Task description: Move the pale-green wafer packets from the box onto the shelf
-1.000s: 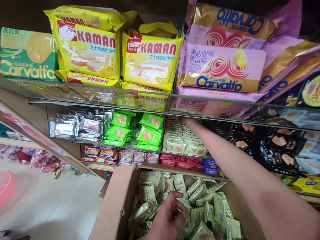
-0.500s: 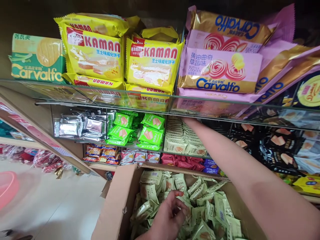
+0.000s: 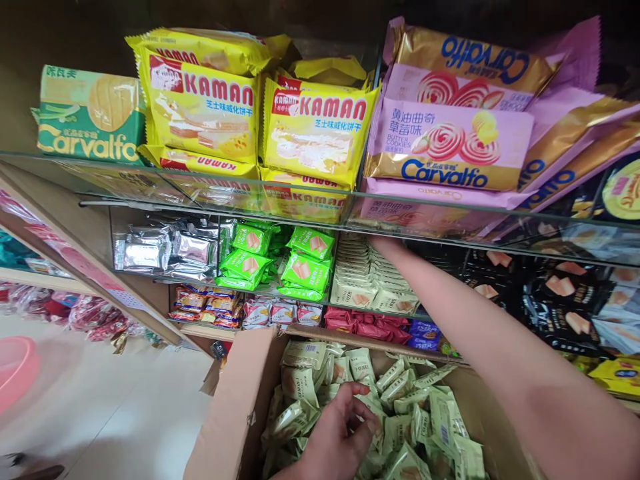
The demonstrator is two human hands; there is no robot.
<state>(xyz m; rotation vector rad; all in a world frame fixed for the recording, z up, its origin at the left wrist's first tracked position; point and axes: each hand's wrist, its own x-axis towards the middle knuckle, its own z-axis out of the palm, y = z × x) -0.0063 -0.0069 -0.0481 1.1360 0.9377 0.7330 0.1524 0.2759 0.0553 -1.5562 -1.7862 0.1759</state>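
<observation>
My left hand (image 3: 343, 427) hovers over an open cardboard box (image 3: 225, 407), its fingers loosely curled with gaps between them and nothing visible in them. Beneath it the box holds many small pale-green wrapped snack packets (image 3: 400, 433), lying loose. My right arm (image 3: 465, 300) reaches into the middle shelf, above rows of matching pale-green packets (image 3: 353, 273) stacked closely together. The fingers of that hand are hidden behind the upper shelf's edge, so what they hold does not show.
The glass upper shelf (image 3: 310, 203) carries yellow wafer packs (image 3: 205, 107), pink cookie packs (image 3: 450, 143) and a green biscuit box (image 3: 93, 117). Bright-green packets (image 3: 305, 267) and black packets (image 3: 563, 287) flank the pale-green stacks. A pink basin (image 3: 17, 373) stands on the floor at left.
The view has shifted slightly, so the shelf goods appear a little farther right. Both arms hold nearly the same pose, the left hand still over the box and the right still in the shelf.
</observation>
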